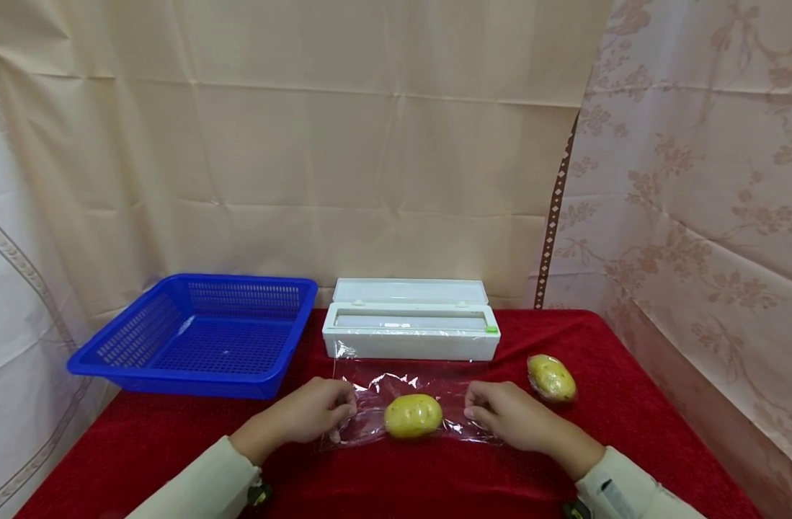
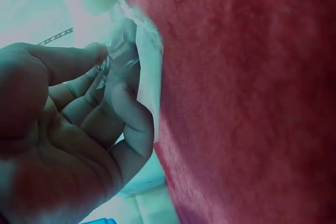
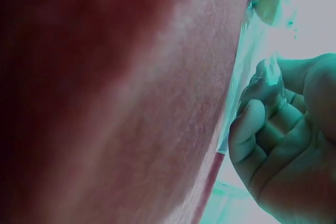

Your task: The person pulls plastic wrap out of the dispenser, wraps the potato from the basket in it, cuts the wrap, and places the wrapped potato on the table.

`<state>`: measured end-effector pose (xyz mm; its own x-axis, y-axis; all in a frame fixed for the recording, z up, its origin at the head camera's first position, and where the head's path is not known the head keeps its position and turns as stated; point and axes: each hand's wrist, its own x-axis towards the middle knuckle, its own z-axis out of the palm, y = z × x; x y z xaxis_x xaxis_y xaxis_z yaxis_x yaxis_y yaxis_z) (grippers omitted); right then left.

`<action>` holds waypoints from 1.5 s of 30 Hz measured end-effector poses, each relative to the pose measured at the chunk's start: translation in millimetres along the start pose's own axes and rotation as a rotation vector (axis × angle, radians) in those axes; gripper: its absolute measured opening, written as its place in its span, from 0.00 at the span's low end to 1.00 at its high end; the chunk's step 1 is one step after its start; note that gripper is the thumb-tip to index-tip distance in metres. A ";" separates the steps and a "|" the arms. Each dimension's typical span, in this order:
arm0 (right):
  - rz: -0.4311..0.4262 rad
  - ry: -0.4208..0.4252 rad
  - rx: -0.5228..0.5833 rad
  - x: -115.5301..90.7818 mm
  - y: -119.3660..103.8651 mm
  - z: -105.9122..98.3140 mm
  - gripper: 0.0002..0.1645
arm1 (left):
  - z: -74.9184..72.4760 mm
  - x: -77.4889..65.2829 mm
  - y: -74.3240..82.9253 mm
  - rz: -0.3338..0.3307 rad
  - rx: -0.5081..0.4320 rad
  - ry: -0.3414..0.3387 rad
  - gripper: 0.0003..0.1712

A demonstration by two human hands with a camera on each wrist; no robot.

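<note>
A yellow potato (image 1: 413,416) lies on a sheet of clear plastic wrap (image 1: 396,378) spread over the red cloth. At the sheet's left side my left hand (image 1: 314,409) pinches the film between thumb and fingers; the left wrist view shows the crinkled wrap (image 2: 119,45) at the fingertips. On the other side my right hand (image 1: 514,414) pinches the wrap too, and a fold of it shows between thumb and finger in the right wrist view. Both hands are level with the potato, one at either side.
A white wrap dispenser box (image 1: 411,344) with its lid up stands behind the sheet, whose far edge reaches its front. A blue plastic basket (image 1: 201,382) is at the left. Another potato (image 1: 551,378), covered in film, lies right of my right hand. Curtains hang behind the table.
</note>
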<state>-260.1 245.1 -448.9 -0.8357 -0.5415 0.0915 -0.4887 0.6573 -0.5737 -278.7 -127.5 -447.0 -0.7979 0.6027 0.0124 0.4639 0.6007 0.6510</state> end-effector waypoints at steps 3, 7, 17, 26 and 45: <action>0.032 0.010 -0.036 5.2 -1.0 0.8 0.07 | 2.8 4.9 -0.5 -0.051 -0.026 -0.013 0.08; 0.088 0.001 -0.052 9.6 -1.0 2.6 0.08 | 5.1 9.9 0.5 -0.083 -0.014 -0.001 0.10; 0.174 0.037 -0.046 18.4 -1.1 8.6 0.11 | 9.1 21.9 6.8 -0.133 0.334 0.144 0.08; 0.213 0.095 -0.093 21.2 -5.5 14.0 0.17 | 13.8 25.3 7.8 -0.117 0.344 0.160 0.15; 0.245 0.099 -0.174 14.2 -12.1 14.7 0.19 | 12.5 19.2 6.3 -0.141 0.315 0.157 0.17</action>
<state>-262.4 221.8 -452.6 -0.9501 -0.3076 0.0518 -0.2981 0.8465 -0.4410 -286.2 -105.7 -452.2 -0.9004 0.4293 0.0714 0.4213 0.8188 0.3901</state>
